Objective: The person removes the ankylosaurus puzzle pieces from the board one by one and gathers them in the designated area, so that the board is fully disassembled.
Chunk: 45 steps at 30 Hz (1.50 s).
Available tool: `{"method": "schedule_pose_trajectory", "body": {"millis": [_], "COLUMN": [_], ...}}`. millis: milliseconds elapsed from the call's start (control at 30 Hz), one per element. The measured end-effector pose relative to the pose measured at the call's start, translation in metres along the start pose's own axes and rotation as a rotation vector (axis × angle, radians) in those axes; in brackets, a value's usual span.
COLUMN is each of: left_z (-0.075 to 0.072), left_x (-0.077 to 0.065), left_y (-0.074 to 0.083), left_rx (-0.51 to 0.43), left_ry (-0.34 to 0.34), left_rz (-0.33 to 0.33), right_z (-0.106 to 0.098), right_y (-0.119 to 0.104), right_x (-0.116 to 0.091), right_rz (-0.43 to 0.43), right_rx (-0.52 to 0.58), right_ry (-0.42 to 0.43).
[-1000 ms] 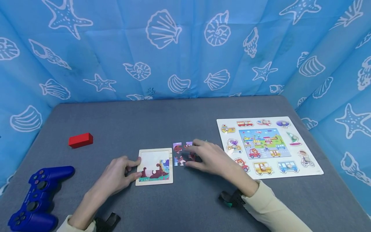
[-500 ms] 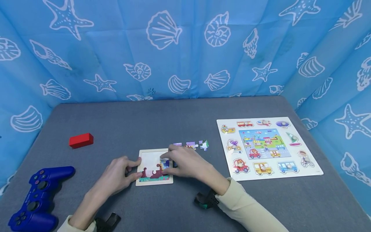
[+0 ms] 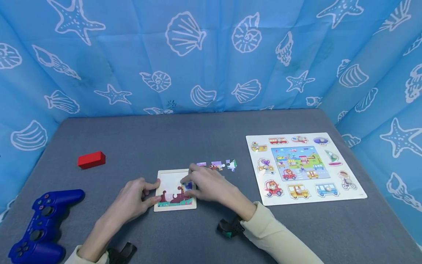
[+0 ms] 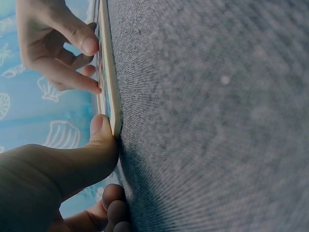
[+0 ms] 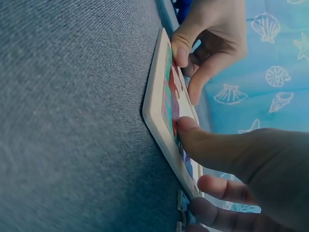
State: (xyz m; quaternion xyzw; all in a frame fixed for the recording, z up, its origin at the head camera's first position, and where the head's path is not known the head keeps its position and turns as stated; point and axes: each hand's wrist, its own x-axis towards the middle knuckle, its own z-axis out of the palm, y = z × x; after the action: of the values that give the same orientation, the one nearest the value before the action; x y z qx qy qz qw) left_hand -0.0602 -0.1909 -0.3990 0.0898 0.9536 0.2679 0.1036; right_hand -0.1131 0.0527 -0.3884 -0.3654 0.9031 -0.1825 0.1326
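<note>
Fingers (image 3: 152, 186) of the left hand (image 3: 131, 200) grip the puzzle tray (image 3: 178, 208) by its left rim, well in from the far edge of the counter (image 3: 217, 135); the right hand (image 3: 212, 185) bends over the opposite rim, and from my remote post I cannot tell whether it pinches a piece. Should the left grip slacken, I judge, the tray could slide; a stray knuckle could scatter loose pieces (image 3: 232, 165) beside its far right corner. Gray cloth covers the counter, a game controller (image 3: 42, 223) near its left edge, a peg board (image 3: 298, 163) near its right, a blue seashell curtain (image 3: 211, 55) behind.
</note>
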Motion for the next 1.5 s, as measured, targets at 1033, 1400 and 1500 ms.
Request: {"method": "schedule_pose_trajectory", "body": {"millis": [1033, 1400, 1500], "left_z": [0.001, 0.000, 0.000], "left_x": [0.001, 0.001, 0.001], "left_y": [0.000, 0.000, 0.000], "left_rx": [0.010, 0.007, 0.011], "left_ry": [-0.001, -0.006, -0.004], "left_rz": [-0.011, -0.007, -0.009], "right_z": [0.007, 0.009, 0.008], "right_y": [-0.007, -0.010, -0.007], "right_x": [0.001, -0.002, -0.002], "right_rz": [-0.008, -0.004, -0.031], "right_rx": [0.007, 0.106, 0.129], "right_ry": [0.097, 0.126, 0.119]}}
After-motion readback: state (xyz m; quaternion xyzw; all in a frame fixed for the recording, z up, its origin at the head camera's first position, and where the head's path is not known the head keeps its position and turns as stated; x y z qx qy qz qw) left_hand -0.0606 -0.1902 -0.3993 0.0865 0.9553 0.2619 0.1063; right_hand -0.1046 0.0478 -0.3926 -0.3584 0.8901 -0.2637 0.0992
